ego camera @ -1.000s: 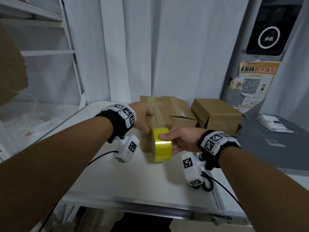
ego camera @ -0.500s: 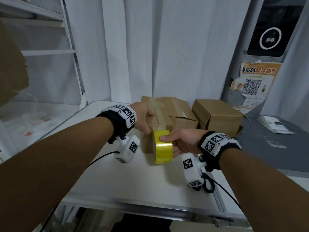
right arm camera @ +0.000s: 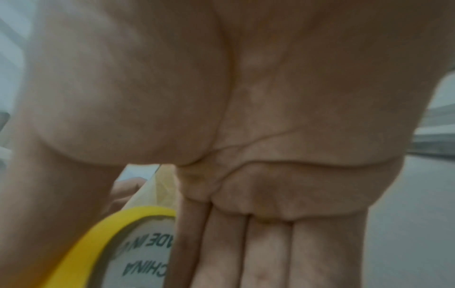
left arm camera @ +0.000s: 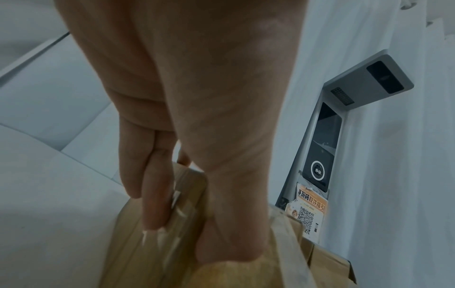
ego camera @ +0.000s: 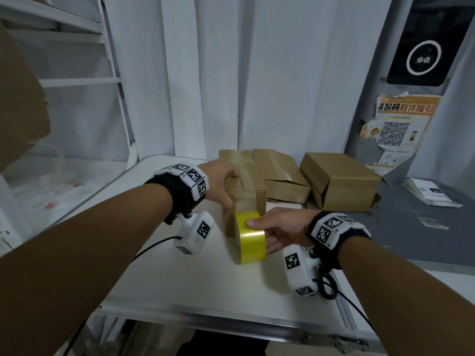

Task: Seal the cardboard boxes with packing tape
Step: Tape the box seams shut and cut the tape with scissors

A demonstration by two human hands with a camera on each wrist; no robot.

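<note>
A small cardboard box [ego camera: 259, 199] stands on the white table [ego camera: 159, 283]. My left hand [ego camera: 226, 188] grips its near left corner, fingers on top and thumb down the front face. In the left wrist view the fingers [left arm camera: 152, 194] lie along the box [left arm camera: 133, 257] beside shiny tape. My right hand [ego camera: 259, 235] holds a yellow tape roll [ego camera: 250, 237] upright in front of the box, with the thumb on its rim. A clear strip of tape [ego camera: 244, 201] runs from the roll up the front face and over the top. The right wrist view shows the roll [right arm camera: 98, 230] and its printed core.
Two more cardboard boxes [ego camera: 282, 176] [ego camera: 339, 181] sit behind to the right. Further right is a grey surface [ego camera: 411, 227] with a stack of papers [ego camera: 431, 194]. A white shelf [ego camera: 77, 80] stands at the left and a curtain hangs behind. The table's metal front edge [ego camera: 205, 314] is near me.
My right hand has brought the tape roll slightly lower and nearer me in front of the box. The left hand keeps its hold on the box.
</note>
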